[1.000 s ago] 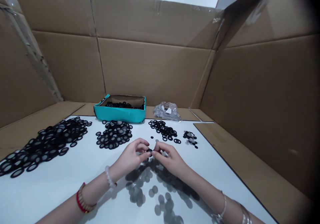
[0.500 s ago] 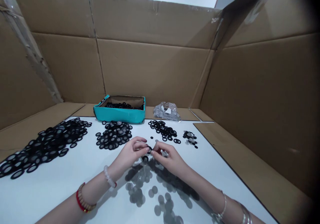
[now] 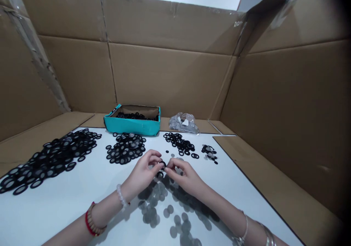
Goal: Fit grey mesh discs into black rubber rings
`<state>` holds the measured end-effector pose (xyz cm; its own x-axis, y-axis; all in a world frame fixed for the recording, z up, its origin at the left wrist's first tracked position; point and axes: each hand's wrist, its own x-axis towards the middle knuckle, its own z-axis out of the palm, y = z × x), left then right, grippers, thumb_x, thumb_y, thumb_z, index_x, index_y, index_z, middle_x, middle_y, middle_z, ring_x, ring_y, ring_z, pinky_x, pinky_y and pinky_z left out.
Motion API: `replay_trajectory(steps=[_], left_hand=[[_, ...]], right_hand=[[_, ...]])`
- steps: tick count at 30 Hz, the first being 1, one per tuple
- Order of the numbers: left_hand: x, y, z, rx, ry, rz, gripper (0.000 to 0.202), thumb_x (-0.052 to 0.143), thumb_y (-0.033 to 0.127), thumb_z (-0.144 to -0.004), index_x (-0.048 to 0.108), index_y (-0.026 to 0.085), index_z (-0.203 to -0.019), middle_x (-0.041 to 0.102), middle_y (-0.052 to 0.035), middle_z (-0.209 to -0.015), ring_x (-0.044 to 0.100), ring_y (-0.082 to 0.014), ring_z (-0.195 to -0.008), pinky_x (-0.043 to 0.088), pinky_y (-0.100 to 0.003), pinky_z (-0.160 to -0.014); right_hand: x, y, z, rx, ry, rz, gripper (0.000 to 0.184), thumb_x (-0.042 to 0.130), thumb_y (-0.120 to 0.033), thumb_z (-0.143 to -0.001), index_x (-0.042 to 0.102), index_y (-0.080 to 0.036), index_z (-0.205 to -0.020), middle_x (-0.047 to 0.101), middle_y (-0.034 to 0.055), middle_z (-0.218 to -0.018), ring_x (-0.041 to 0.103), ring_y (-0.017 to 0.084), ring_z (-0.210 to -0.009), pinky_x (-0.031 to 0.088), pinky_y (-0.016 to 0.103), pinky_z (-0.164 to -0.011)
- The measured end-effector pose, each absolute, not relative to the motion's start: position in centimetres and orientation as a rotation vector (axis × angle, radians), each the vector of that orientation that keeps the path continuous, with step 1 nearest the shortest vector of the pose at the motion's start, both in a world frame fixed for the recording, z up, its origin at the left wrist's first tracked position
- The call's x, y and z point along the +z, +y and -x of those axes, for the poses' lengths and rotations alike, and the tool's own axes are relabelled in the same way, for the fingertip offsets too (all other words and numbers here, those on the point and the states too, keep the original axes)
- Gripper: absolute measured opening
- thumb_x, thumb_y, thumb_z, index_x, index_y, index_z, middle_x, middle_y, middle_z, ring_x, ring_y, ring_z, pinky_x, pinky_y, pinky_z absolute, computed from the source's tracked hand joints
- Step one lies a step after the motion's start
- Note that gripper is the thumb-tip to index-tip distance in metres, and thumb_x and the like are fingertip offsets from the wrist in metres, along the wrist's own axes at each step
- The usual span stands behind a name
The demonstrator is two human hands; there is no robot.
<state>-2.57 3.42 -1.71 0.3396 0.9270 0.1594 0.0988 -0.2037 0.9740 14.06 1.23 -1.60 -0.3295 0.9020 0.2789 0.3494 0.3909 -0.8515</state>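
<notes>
Between the fingertips of both hands, just above the white tabletop, is a small black ring (image 3: 163, 163). My left hand (image 3: 146, 168) pinches its left side with thumb and fingers. From the other side my right hand (image 3: 182, 171) has its thumb and forefinger closed on the ring's right edge. Whether a disc sits inside the ring is too small to tell. Another black ring (image 3: 159, 174) lies just below the fingertips. Loose translucent grey discs (image 3: 150, 215) are scattered on the table beneath and in front of my hands.
A long heap of disc-filled black rings (image 3: 52, 161) spreads at left, with a rounder pile (image 3: 126, 149) beside it. Bare black rings (image 3: 179, 143) and a small mixed pile (image 3: 209, 152) lie right. Behind stand a teal box (image 3: 131, 125) and clear plastic bag (image 3: 183, 123); cardboard walls (image 3: 170, 74) surround the table.
Both hands stay at nearly the same spot, still pinching the ring, with only slight finger shifts. The whole view has moved a little.
</notes>
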Motion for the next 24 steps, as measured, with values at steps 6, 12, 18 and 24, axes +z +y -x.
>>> replay_trajectory(steps=[6, 12, 18, 24], left_hand=[[-0.7, 3.2, 2.5, 0.921, 0.911, -1.489, 0.027, 0.059, 0.026, -0.074, 0.047, 0.017, -0.095, 0.054, 0.0019, -0.072, 0.054, -0.0139, -0.073, 0.041, -0.024, -0.064], [-0.5, 3.1, 2.5, 0.898, 0.928, -1.445, 0.03, 0.061, 0.03, -0.071, 0.047, 0.017, -0.095, 0.053, 0.0017, -0.072, 0.052, -0.0136, -0.071, 0.039, -0.024, -0.061], [-0.5, 3.0, 2.4, 0.916, 0.936, -1.435, 0.031, 0.062, 0.032, -0.07, 0.047, 0.017, -0.092, 0.055, 0.0005, -0.072, 0.053, -0.0145, -0.071, 0.039, -0.025, -0.062], [-0.5, 3.2, 2.6, 0.872, 0.953, -1.497, 0.027, 0.065, 0.03, -0.067, 0.051, 0.016, -0.086, 0.054, 0.0017, -0.066, 0.054, -0.0151, -0.068, 0.041, -0.027, -0.063]], right_hand=[[-1.6, 1.4, -14.3, 0.861, -1.8, 1.059, 0.025, 0.05, -0.029, -0.083, 0.043, -0.018, -0.061, 0.044, -0.0031, -0.062, 0.042, 0.012, -0.063, 0.033, 0.022, -0.06], [-1.7, 1.4, -14.3, 0.863, -1.824, 1.042, 0.025, 0.05, -0.029, -0.084, 0.044, -0.017, -0.063, 0.045, -0.0028, -0.063, 0.042, 0.012, -0.063, 0.034, 0.022, -0.061], [-1.7, 1.4, -14.3, 0.859, -1.842, 1.037, 0.026, 0.05, -0.029, -0.083, 0.043, -0.017, -0.061, 0.045, -0.0029, -0.061, 0.042, 0.012, -0.062, 0.034, 0.023, -0.061], [-1.4, 1.1, -14.3, 0.884, -1.868, 1.073, 0.024, 0.05, -0.028, -0.083, 0.045, -0.017, -0.062, 0.046, -0.0026, -0.062, 0.043, 0.012, -0.062, 0.034, 0.022, -0.059]])
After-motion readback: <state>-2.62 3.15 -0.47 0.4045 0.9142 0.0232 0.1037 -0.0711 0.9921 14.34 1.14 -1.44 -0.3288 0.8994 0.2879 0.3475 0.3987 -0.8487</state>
